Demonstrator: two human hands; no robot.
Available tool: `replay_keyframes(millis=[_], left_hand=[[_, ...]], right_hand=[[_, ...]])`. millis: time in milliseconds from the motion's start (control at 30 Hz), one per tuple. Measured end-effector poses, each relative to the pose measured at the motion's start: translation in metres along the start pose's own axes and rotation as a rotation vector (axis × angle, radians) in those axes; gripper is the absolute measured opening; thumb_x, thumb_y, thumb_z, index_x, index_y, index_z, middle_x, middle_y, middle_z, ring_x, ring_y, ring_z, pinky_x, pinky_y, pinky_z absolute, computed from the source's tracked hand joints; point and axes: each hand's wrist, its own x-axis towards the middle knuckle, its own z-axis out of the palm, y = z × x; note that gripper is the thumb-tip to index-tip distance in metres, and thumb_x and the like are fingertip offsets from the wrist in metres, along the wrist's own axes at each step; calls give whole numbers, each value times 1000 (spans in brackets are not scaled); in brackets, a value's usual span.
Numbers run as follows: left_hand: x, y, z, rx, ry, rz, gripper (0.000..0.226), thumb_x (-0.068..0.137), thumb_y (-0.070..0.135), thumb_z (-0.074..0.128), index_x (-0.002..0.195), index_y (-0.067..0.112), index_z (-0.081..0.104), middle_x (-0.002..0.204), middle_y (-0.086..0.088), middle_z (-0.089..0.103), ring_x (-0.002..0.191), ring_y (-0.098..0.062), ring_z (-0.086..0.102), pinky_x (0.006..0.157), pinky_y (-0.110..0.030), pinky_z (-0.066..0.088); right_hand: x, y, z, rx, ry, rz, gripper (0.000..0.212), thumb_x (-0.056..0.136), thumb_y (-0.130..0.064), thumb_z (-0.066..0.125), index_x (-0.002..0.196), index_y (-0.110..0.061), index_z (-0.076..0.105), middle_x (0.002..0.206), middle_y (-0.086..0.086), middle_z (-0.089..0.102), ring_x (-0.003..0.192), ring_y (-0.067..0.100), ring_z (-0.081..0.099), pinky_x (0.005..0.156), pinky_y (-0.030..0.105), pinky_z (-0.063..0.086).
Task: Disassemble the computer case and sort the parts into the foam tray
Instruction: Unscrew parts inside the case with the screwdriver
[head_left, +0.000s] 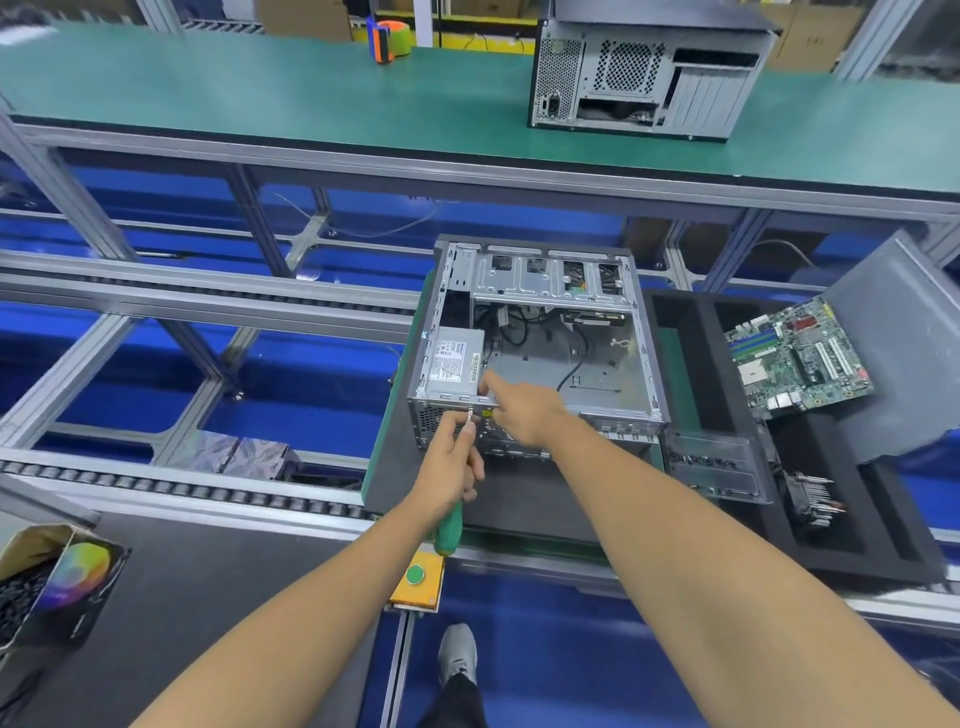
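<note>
Both bare forearms reach forward from the bottom of the view and converge toward the centre. The left hand (451, 464) is curled in a fist-like grip around a tool handle, thumb side up, knuckles facing left, wrist roughly in line with the forearm. The right hand (522, 410) lies just beside and slightly ahead of it, back of the hand upward, index finger extended forward and to the left; its other fingers appear loosely folded under, though they are mostly hidden. The right forearm crosses in from the lower right.
</note>
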Motion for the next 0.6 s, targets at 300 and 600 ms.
replay_keyframes(millis=[300,600], left_hand=[[-3,17,12,-275,29,-152,32,113,30,33,123,8,55,59,-5,47,43,-12,28,40,-19,26],[12,12,21,441,257,-46,26,109,36,32,94,18,44,83,-16,69,77,-36,65,73,-51,58]], right_hand=[[-1,0,1,-9,27,-11,26,99,-21,45,124,-23,38,75,-2,55,76,29,57,58,34,31],[-8,-7,-4,-17,33,9,26,102,-19,42,128,-21,38,81,4,59,75,30,57,64,35,37]])
